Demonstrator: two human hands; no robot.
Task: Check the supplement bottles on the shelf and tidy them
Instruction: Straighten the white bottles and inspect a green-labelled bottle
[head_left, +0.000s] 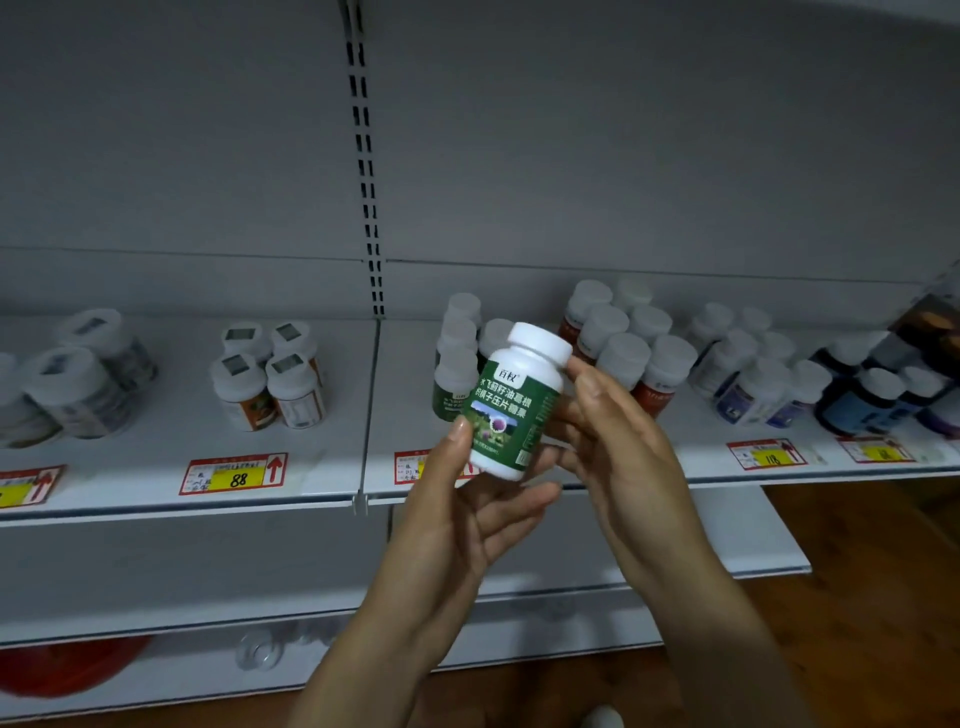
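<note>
- While one bottle is off the shelf and turned up for reading, the step in hand is judged to be the check, with the tidying not yet begun
- Left hand (467, 519) grips the lower body of the held bottle (519, 405), thumb on the label's left edge, fingers curled beneath the base
- Held bottle is in the air before the front edge of the shelf (156, 499), tilted with its cap to the upper right, label facing the camera, just in front of the green-label row (457, 369)
- Right hand (623, 457) holds the bottle's upper side, thumb by the cap, fingers behind the body
- Next move, as judged: set it upright at the front of the green-label row, label outward, lowered straight so that the neighbouring caps are not knocked
- Far left: squat wrapped bottles (78, 379) in glossy clear film, leaning and loosely grouped
- Next: four orange-label bottles (270, 382), white caps with square stickers, standing close; red-and-yellow paper price tag (234, 474) reading 88 on the shelf lip
- Centre: slotted metal upright (366, 156); shelf of smooth pale painted metal
- Held bottle: smooth white plastic, rounded shoulders, wide white cap, glossy green label
- Right: red-label bottles (623, 348) in a tight block, then blue-label bottles (753, 374), all round and white-capped
</note>
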